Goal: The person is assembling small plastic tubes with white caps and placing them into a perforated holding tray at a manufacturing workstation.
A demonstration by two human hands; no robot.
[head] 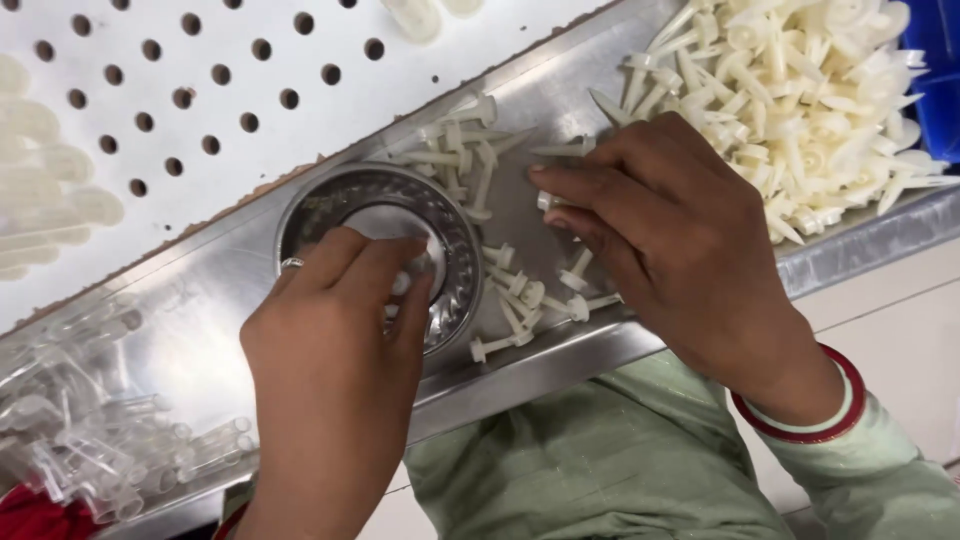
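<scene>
My left hand (335,345) reaches into a small round steel bowl (325,205) and its fingertips pinch a small white plastic piece over the bowl's middle. My right hand (665,230) lies palm down on the steel tray (200,330), fingers curled on one white plastic plunger-like piece among several loose white plastic pieces (520,290) between the two hands. A large heap of the same white pieces (810,95) lies just beyond my right hand.
A white board with rows of round holes (200,80) lies beyond the tray, with some white parts at its left edge. A pile of clear plastic tubes (90,420) sits at the tray's lower left. A blue bin corner (935,50) shows at top right.
</scene>
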